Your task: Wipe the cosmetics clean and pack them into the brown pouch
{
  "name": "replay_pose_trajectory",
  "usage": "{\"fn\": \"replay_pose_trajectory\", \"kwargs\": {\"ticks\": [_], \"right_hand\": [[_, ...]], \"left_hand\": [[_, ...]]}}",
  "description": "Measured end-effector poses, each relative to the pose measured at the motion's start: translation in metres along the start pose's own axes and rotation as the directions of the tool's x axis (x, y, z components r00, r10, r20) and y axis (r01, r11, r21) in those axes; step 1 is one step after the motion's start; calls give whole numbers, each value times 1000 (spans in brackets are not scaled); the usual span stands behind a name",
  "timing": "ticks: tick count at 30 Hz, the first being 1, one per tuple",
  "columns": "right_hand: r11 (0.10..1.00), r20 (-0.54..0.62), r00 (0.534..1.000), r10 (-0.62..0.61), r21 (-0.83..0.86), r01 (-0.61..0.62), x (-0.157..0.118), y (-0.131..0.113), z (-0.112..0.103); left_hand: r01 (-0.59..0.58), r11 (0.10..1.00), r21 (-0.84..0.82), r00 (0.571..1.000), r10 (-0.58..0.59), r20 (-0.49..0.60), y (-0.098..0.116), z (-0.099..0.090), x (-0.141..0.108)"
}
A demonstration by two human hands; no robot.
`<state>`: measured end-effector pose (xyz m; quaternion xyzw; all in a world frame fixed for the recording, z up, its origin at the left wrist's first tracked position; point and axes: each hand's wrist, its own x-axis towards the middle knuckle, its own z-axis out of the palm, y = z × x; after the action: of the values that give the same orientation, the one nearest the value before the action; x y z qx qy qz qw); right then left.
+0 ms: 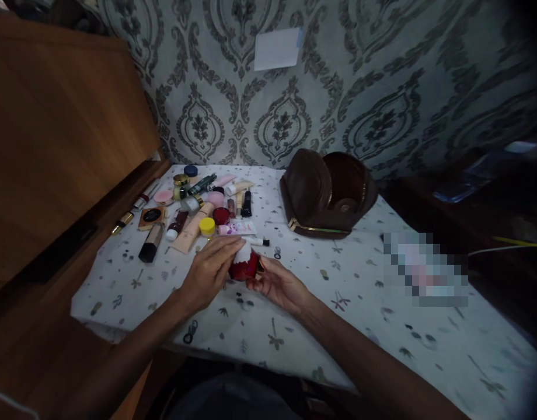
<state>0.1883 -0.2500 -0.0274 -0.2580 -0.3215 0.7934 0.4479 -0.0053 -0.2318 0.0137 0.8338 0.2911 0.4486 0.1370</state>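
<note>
Near the front of the patterned tablecloth, a dark red glossy item (243, 269) is between my two hands, with a white piece (243, 252) at its top. My left hand (209, 269) is closed against its left side, the fingers together over the white piece. My right hand (275, 280) pinches the item's right edge with thumb and fingers. Just beyond my hands lie a white tube with a black cap (257, 241), a pink and white tube (237, 228), a yellow-lidded jar (206, 227) and a dark red round jar (221, 216).
An open brown bag (312, 216) stands at the back right of the table (303, 344). Several cosmetic tubes and jars, including a beige tube (192, 228), spread over the left side. A wooden cabinet (67, 128) borders the left; a pixelated item lies far right.
</note>
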Motion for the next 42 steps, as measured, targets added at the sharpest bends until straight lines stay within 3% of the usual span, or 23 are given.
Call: {"fn": "replay_pose_trajectory", "kwargs": {"ticks": [3,9,15,22,26,29,33,34,39,42], "right_hand": [[998,-29,997,-69,-9,69,0,0,3],[985,-122,979,-165,24,169,3,2,2],[964,-158,954,-254,-122,236,3,2,3],[917,-140,946,-293,-321,237,3,3,-1],[896,-114,942,-316,-362,257,3,3,-3],[850,-102,925,-366,-442,288,2,4,-1],[736,-41,891,-453,-581,347,-2,4,3],[689,-18,875,-484,-624,368,-2,4,4],[346,139,774,-617,-836,426,-5,4,4],[335,120,761,-637,-847,413,-6,4,1]], "left_hand": [[94,994,56,995,-96,29,-1,1,-1],[142,981,135,985,-153,77,8,-6,-9],[310,951,0,929,-303,212,28,-21,4],[419,898,-133,908,-409,93,3,-7,1],[492,843,-217,870,-487,79,-11,3,-10],[581,748,-322,810,-569,141,-11,8,-15],[730,437,-526,648,-688,328,0,11,-17],[737,369,-566,626,-690,364,3,11,-17],[702,226,-676,622,-658,426,11,17,-17],[679,131,-723,591,-681,432,10,25,-20]]}}
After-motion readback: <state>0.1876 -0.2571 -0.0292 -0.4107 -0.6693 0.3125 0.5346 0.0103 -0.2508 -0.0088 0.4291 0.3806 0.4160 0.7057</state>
